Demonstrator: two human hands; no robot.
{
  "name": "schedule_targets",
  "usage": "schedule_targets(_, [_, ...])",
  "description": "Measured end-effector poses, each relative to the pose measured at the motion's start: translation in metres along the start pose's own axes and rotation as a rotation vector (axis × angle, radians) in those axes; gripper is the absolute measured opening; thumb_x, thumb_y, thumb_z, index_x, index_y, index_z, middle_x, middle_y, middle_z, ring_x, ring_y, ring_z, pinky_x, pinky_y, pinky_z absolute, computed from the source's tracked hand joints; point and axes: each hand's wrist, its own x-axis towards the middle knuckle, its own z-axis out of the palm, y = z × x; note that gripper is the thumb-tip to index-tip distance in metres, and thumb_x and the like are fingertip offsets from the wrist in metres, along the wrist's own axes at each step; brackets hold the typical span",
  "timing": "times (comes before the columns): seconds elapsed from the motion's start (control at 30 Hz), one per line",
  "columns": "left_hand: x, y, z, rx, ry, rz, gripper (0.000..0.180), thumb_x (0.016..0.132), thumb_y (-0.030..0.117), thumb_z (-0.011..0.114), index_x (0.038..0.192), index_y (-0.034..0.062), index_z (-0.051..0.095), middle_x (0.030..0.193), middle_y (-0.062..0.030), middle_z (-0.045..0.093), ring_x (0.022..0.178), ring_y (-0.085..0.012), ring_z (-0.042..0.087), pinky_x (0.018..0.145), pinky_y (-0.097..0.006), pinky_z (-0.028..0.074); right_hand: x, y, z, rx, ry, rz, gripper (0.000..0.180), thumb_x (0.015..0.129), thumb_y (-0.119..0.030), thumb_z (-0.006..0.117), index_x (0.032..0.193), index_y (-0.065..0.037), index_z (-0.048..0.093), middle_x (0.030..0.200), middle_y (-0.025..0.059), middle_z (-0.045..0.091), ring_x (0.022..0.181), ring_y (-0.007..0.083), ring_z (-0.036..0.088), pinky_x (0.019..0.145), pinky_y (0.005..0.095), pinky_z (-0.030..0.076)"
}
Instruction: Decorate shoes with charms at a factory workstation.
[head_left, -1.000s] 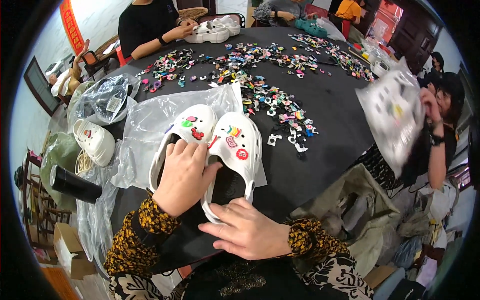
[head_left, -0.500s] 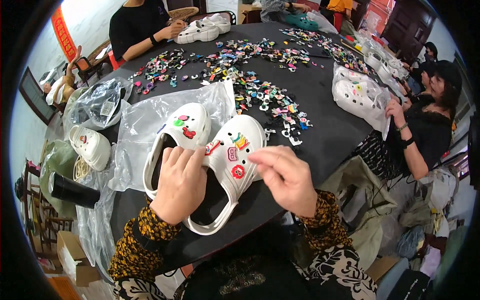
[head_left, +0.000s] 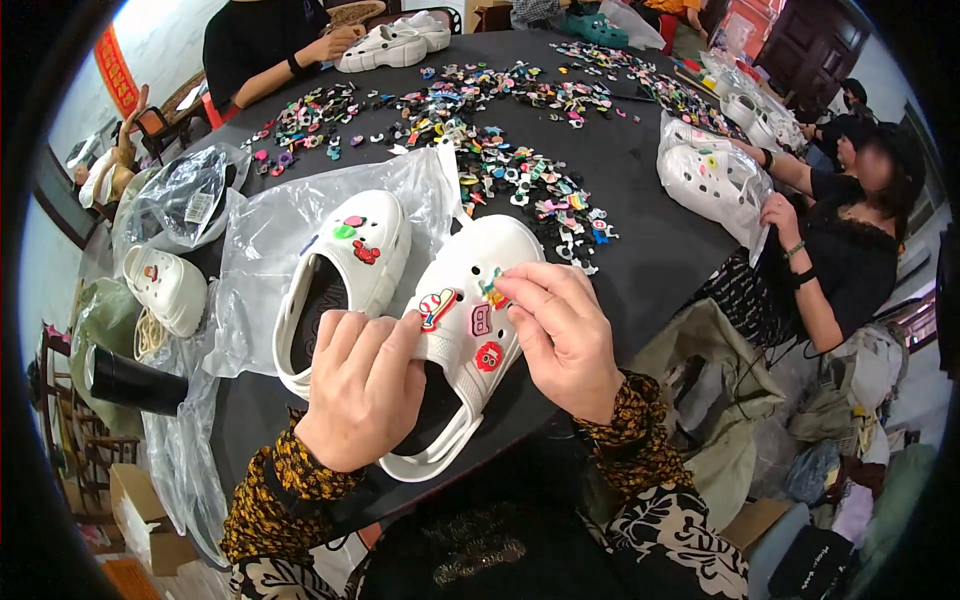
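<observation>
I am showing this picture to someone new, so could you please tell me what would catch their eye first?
First, the pair of hands low in the middle: the left hand steadies a white clog while the right hand presses a small colourful charm onto its top. A second white clog lies just left of it on a clear plastic bag. Behind them, a heap of bright charms spreads over the black table.

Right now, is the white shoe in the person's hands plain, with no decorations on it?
No, the white clog held by the left hand and right hand carries several colourful charms on its top.
</observation>
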Motion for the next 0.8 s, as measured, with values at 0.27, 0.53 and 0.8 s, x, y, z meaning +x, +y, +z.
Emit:
schedule_targets(0.27, [-0.002,-0.002,0.0,-0.024,-0.002,0.003,0.042,0.059,-0.007,0.063,0.101,-0.0082,0.058,0.08,-0.013,0.057,0.069,-0.027,0.052,0.064,-0.038,0.04,0.0,-0.006,0.0,-0.114,-0.017,-0.06,0.032,0.078,0.0,0.063,0.11,0.0,0.062,0.108,0.0102,0.058,0.099,0.0271,0.055,0.085,0.0381,0.042])
schedule_targets(0.53, [-0.001,-0.004,0.001,-0.04,-0.003,-0.011,0.042,0.06,-0.007,0.062,0.102,-0.0076,0.057,0.08,-0.013,0.057,0.069,-0.0273,0.053,0.064,-0.038,0.04,0.0,-0.012,0.005,-0.221,-0.067,-0.17,0.04,0.073,-0.005,0.067,0.112,-0.001,0.063,0.108,0.0066,0.055,0.099,0.0233,0.053,0.087,0.0387,0.039])
schedule_targets(0.8, [-0.002,-0.008,0.005,-0.071,-0.004,-0.031,0.042,0.062,-0.008,0.061,0.103,-0.0066,0.057,0.079,-0.0116,0.055,0.067,-0.0267,0.05,0.063,-0.037,0.038,0.001,-0.006,0.01,-0.209,-0.042,-0.196,0.041,0.071,-0.009,0.072,0.11,-0.003,0.061,0.106,0.0056,0.054,0.098,0.0228,0.052,0.087,0.0382,0.039])
